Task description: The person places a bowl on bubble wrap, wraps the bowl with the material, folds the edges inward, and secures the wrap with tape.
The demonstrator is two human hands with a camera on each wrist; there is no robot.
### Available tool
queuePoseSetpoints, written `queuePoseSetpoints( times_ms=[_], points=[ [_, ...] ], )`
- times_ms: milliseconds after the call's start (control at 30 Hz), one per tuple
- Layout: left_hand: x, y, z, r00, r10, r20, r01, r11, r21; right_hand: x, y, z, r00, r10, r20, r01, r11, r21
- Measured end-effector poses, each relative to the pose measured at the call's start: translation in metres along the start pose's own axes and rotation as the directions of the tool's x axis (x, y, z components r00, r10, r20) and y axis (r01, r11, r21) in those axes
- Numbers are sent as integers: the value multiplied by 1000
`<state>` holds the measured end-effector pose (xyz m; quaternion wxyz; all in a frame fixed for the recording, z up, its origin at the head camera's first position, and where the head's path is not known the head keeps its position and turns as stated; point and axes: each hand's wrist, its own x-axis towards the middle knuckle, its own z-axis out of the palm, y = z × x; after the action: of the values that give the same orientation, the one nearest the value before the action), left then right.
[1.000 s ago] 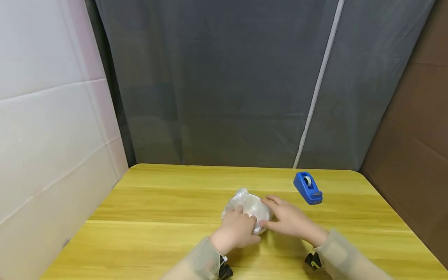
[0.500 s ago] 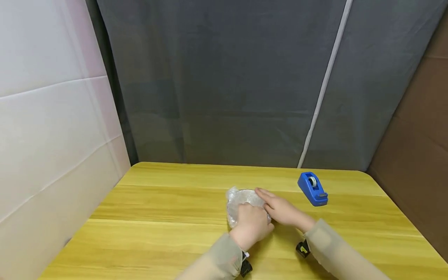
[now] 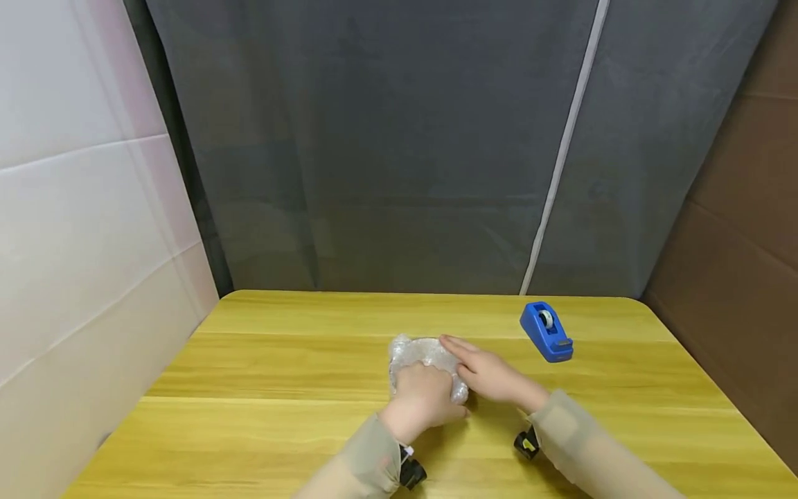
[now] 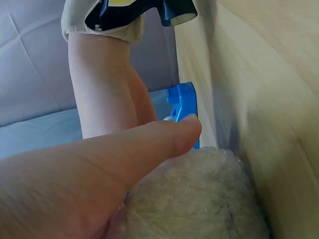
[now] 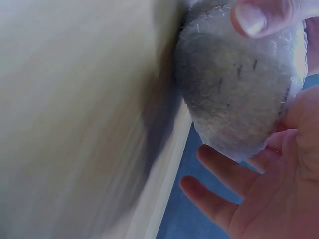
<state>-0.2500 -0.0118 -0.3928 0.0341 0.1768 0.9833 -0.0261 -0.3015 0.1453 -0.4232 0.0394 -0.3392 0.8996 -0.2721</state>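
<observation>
A round bowl-shaped thing wrapped in bubble wrap (image 3: 430, 352) sits on the table in front of me, hollow side up. In the right wrist view its rounded outer wall shows a few dark marks through the bubble wrap (image 5: 234, 84). My left hand (image 3: 424, 396) grips its near wall, with bent fingers reaching down inside and the thumb (image 4: 164, 137) outside. The fingertips are hidden within the hollow. My right hand (image 3: 492, 374) lies along the right side, its fingers fairly straight toward the far rim and touching the wrap. Two right fingers (image 5: 224, 172) spread free of the wall.
A blue tape dispenser (image 3: 546, 331) with a roll of tape stands at the back right of the wooden table (image 3: 280, 374). A dark grey curtain (image 3: 374, 152) hangs behind, a white panel (image 3: 81, 194) rises at the left and a brown one (image 3: 736, 229) at the right.
The left hand has pushed deeper into the hollow, and the wrapped bowl has turned a little. The right hand has slid from the near right side toward the far rim.
</observation>
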Motion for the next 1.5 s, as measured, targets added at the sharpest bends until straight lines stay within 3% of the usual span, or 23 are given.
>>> queuePoseSetpoints(
  times_ms=[167, 267, 433, 533, 733, 800, 867, 1000, 1100, 1200, 1300, 1500],
  points=[
    [3, -16, -7, 998, 34, 60, -27, 993, -111, 10, 3, -1, 1000, -5, 5, 4, 995, 98],
    [10, -31, -13, 992, 84, 93, -57, 963, -265, 15, 6, -4, 1000, 13, 2, -13, 986, 169],
    [25, -48, -17, 996, 89, 1, -79, 883, -462, 21, 12, -9, 999, 39, 5, -39, 976, 216],
    [32, -54, -17, 995, 80, -61, -100, 860, -500, 23, 14, -12, 999, 48, 12, -49, 977, 206],
    [43, -65, -16, 997, 53, -53, -74, 791, -607, 24, 18, -17, 997, 77, 1, -75, 980, 186],
    [46, -69, -15, 998, 40, -53, -64, 781, -622, 24, 20, -17, 998, 69, -12, -66, 987, 147],
    [48, -71, -14, 996, 52, -77, -87, 803, -590, 24, 20, -15, 998, 59, -22, -56, 992, 109],
    [47, -67, -8, 983, 100, -156, -152, 919, -363, 24, 19, -13, 998, 45, -32, -42, 996, 74],
    [42, -61, -3, 973, 99, -210, -137, 975, -176, 24, 16, -13, 999, 38, -39, -34, 996, 87],
    [36, -56, 2, 962, 88, -260, -108, 992, -64, 26, 14, -13, 999, -4, -36, 6, 999, 37],
    [34, -56, 5, 950, 91, -298, -98, 995, -9, 29, 12, -13, 999, -50, 0, 50, 996, -80],
    [33, -58, 8, 946, 88, -311, -93, 996, -1, 29, 9, -14, 995, 34, 90, -16, 981, -194]
  ],
)
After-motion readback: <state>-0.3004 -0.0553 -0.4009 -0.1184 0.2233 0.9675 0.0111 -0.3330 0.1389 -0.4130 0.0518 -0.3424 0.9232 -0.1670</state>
